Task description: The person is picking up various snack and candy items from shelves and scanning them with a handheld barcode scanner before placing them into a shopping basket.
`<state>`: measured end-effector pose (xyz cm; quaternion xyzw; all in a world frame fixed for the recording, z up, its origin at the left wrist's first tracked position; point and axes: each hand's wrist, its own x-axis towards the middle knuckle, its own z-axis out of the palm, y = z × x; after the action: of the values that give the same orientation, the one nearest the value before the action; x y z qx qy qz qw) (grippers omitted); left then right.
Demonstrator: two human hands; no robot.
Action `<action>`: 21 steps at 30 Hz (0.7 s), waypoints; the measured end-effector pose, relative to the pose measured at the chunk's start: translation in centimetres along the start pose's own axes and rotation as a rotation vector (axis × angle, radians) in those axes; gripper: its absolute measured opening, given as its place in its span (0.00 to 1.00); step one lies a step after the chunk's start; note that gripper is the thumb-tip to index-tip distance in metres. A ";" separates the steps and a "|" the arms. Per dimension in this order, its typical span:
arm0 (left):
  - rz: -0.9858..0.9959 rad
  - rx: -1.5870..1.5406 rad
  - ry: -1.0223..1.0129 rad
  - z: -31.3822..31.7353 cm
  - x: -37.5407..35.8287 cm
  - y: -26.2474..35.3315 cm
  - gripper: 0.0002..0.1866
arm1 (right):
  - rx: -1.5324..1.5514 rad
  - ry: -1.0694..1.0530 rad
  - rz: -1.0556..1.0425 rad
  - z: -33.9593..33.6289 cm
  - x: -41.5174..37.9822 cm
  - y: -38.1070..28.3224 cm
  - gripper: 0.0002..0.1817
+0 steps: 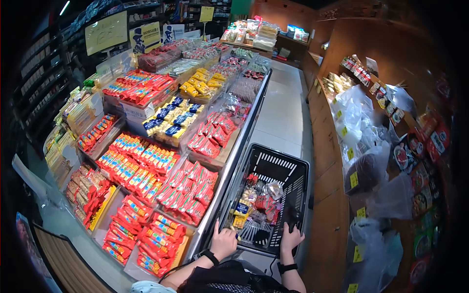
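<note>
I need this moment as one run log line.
left hand: by basket near-left corner, grip unclear | right hand: by near-right corner, grip unclear | small packets: in basket | red packets: left of basket

- Our left hand (224,243) extends one finger forward, the others bent.
- Our right hand (292,239) reaches forward, its grip unclear.
- Our left arm (185,277) slants inward; our right arm (293,280) runs straighter.

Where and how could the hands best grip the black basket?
Likely by the two long side rims, from above: left hand on the left, right hand on the right. The black basket sits upright, open-topped, with rims exposed and packets inside.
</note>
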<state>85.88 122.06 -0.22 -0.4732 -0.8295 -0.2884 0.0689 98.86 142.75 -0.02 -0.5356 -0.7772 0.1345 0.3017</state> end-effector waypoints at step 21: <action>0.406 -0.029 0.069 4.3 6.8 -5.4 0.12 | -0.154 -0.152 -0.005 4.0 6.5 -2.1 0.19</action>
<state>78.44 127.35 -3.41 -0.6215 -0.7100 -0.2967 0.1472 93.29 148.37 0.12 -0.5435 -0.8073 0.1138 0.1998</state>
